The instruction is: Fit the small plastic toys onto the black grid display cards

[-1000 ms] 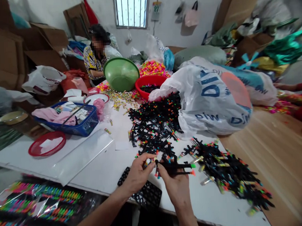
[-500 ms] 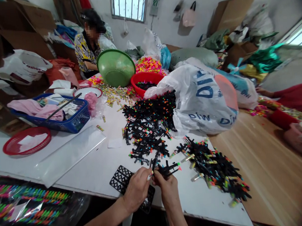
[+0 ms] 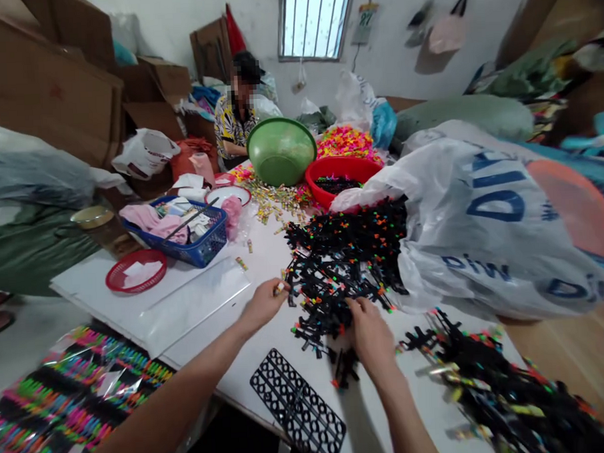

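Note:
My left hand (image 3: 266,303) is closed at the left edge of the black toy gun pile (image 3: 329,272). A small orange-and-yellow piece (image 3: 279,289) shows between its fingertips, too small to name surely. At the near side of the pile, my right hand (image 3: 370,330) has its fingers curled down on a black toy gun among the others, partly hidden by the hand. One toy gun (image 3: 345,368) lies just left of the right wrist. In front of me, a black perforated plastic tray (image 3: 298,403) lies at the table edge.
Toy guns with wrapped tubes form another heap (image 3: 509,384) at right. A big white plastic bag (image 3: 447,227) lies beside the main pile. Behind are a red basin (image 3: 325,192) and green basin (image 3: 281,150). At left are a blue basket (image 3: 197,248) and packed bags (image 3: 84,396). A person sits across.
My hands were together over the tray, handling toy guns. They have moved apart and forward to the pile, uncovering the tray. The view has turned left.

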Demonstrator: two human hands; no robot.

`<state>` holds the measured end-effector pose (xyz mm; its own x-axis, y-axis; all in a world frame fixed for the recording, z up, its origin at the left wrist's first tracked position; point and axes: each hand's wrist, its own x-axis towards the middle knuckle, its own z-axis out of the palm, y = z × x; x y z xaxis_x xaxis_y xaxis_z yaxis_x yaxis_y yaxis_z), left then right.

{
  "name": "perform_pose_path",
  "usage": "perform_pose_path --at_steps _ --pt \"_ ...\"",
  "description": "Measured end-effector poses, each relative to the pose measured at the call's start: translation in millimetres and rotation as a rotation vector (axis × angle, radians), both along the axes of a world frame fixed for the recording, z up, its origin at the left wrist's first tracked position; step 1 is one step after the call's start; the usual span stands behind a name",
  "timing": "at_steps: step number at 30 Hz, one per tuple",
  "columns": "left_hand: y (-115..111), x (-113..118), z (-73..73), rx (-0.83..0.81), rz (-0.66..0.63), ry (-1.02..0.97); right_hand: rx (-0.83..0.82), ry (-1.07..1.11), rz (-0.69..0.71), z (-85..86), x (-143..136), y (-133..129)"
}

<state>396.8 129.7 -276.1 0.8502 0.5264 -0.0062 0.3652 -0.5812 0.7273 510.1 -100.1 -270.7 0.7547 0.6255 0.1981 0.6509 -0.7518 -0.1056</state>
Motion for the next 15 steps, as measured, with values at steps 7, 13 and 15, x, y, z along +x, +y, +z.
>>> perform_pose_path --at_steps 7,13,15 --pt "37 54 0.7 0.243 -0.198 0.167 0.041 -0.026 0.149 -24.4 6 10" --pt "21 35 -4.3 0.348 -0.259 0.229 0.446 -0.178 0.24 -28.0 2 -75" --pt "25 29 -2.2 0.369 -0.213 0.263 0.468 -0.144 0.248 -43.7 -9 -101"
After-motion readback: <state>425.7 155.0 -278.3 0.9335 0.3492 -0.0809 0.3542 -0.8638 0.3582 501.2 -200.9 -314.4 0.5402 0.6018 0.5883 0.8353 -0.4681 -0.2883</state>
